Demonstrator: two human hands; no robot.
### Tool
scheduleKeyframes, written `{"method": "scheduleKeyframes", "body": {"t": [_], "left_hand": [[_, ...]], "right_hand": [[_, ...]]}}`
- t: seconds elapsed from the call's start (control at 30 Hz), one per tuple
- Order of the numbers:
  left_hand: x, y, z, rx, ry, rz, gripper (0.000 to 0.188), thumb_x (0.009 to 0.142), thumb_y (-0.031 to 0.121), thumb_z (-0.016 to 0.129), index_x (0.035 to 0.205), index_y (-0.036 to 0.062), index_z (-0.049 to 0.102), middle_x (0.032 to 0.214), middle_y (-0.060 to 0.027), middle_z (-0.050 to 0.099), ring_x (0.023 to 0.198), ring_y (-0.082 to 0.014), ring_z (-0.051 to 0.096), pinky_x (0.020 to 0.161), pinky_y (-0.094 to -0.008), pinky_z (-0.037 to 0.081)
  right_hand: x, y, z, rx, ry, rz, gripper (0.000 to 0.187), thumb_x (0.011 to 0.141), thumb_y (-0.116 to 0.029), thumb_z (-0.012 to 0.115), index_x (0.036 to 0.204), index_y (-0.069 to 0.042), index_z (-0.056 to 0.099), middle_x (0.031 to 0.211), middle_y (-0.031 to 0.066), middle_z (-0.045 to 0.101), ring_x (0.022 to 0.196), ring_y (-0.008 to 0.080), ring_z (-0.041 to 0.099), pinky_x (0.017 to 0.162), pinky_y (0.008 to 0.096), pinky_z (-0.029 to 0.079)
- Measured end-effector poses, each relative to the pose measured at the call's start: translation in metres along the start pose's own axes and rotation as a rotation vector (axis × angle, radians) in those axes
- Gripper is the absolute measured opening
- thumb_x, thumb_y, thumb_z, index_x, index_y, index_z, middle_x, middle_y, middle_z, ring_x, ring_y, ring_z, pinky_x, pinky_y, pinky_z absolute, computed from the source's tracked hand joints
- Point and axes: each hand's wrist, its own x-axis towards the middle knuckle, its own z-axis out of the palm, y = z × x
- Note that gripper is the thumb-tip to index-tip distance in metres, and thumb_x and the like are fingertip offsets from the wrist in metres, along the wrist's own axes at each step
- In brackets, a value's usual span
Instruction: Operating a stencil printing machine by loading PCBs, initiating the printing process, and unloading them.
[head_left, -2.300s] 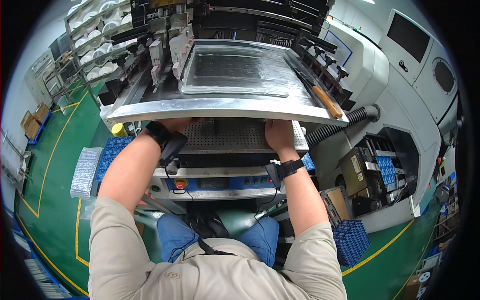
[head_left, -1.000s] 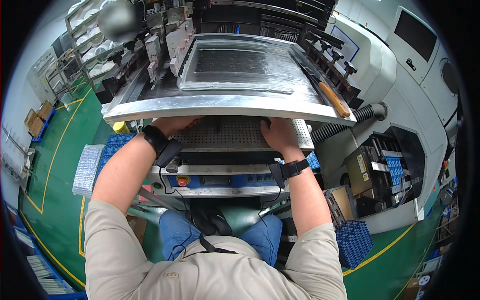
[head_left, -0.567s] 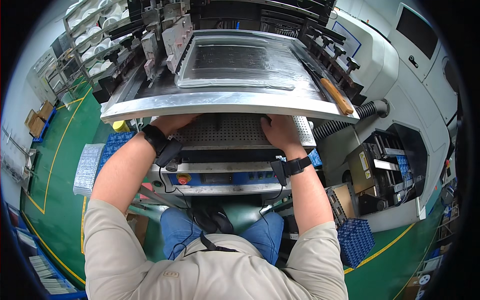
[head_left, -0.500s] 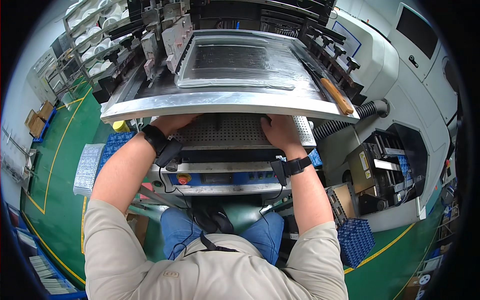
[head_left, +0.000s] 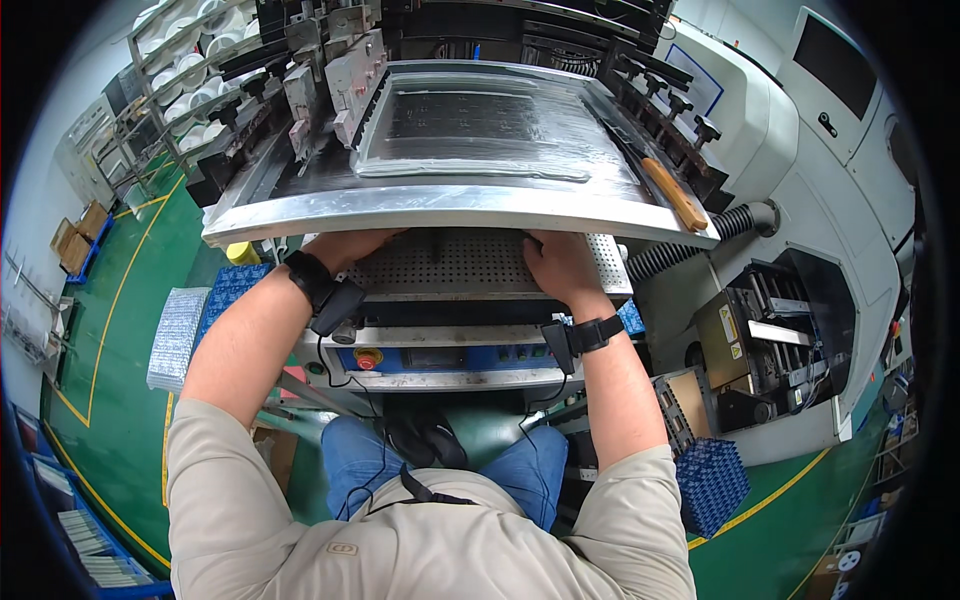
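Note:
Both my arms reach under the raised metal-framed stencil (head_left: 480,203) of a printing machine. My left hand (head_left: 352,245) lies at the left of the perforated metal plate (head_left: 450,265), its fingers hidden beneath the frame. At the plate's right side is my right hand (head_left: 562,264), with the thumb showing and the other fingers out of sight under the frame. Whether either hand holds anything does not show. On top of the stencil, at its right edge, rests a spatula with a wooden handle (head_left: 672,193). Grey-white paste rings the stencil's dark middle.
Below the plate is a control panel (head_left: 440,357) with a red emergency button (head_left: 368,358). Black clamps (head_left: 680,103) line the frame's sides. A ribbed black hose (head_left: 735,220) joins a white machine at right. Blue trays (head_left: 712,485) stand low right; wrapped stacks (head_left: 178,338) sit left.
Almost nothing differs. Both hands stay under the frame, with only a very slight shift of the right hand.

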Motion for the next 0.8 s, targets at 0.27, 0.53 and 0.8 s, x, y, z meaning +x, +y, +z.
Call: {"method": "scheduleKeyframes", "body": {"t": [0.27, 0.53, 0.8], "left_hand": [[0.002, -0.007, 0.001, 0.068, 0.071, 0.278, 0.029, 0.097, 0.029, 0.065, 0.115, 0.0061, 0.067, 0.098, -0.0075, 0.068, 0.090, -0.0190, 0.063, 0.081, -0.0335, 0.051], [-0.007, 0.015, 0.013, 0.703, 0.335, 0.749, 0.023, 0.095, 0.022, 0.059, 0.109, 0.0081, 0.070, 0.105, -0.0189, 0.070, 0.101, -0.0392, 0.065, 0.089, -0.0453, 0.051], [0.041, -0.030, 0.018, 0.279, 0.332, 0.701, 0.024, 0.097, 0.024, 0.055, 0.110, 0.0092, 0.069, 0.107, -0.0178, 0.070, 0.102, -0.0373, 0.065, 0.091, -0.0452, 0.051]], "right_hand": [[0.003, -0.009, -0.006, 0.042, -0.036, -0.020, 0.027, 0.089, -0.020, 0.061, 0.108, -0.003, 0.072, 0.109, 0.0243, 0.068, 0.106, 0.0440, 0.061, 0.096, 0.0496, 0.047], [0.001, 0.003, 0.001, 0.014, -0.040, -0.027, 0.026, 0.088, -0.017, 0.061, 0.108, -0.003, 0.071, 0.105, 0.0255, 0.068, 0.104, 0.0454, 0.061, 0.094, 0.0499, 0.048], [0.004, 0.008, 0.010, 0.002, -0.031, -0.057, 0.028, 0.087, -0.014, 0.062, 0.112, -0.004, 0.071, 0.107, 0.0243, 0.069, 0.106, 0.0438, 0.062, 0.096, 0.0471, 0.048]]}}
